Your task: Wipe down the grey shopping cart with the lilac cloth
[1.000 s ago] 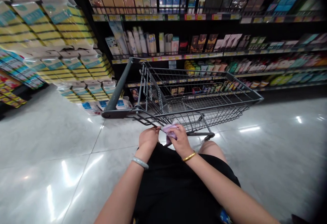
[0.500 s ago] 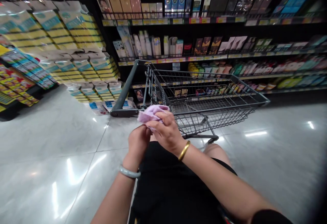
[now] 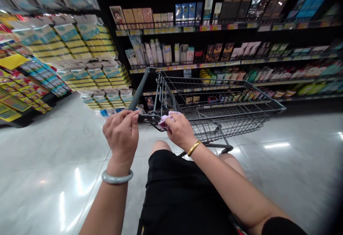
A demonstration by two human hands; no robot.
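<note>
A grey wire shopping cart (image 3: 241, 95) stands side-on in front of me, its grey handle bar (image 3: 139, 89) at the left end. My right hand (image 3: 180, 130) is closed on a small pink cloth (image 3: 165, 118) and presses it against the cart's frame just below the handle end. My left hand (image 3: 122, 132) hangs in the air beside the handle, fingers curled in a loose pinch, with nothing visible in them. A pale bangle sits on my left wrist and a gold one on my right.
Dark shelves (image 3: 227, 58) full of boxes and bottles run behind the cart. Stacked yellow and white packs (image 3: 88, 67) fill the left display, with more coloured packs (image 3: 24, 92) at the far left. The floor is glossy grey tile (image 3: 53, 170).
My right hand moved the pink cloth up and then down onto the cart frame near the handle. My left hand left the cloth and rose to the left.
</note>
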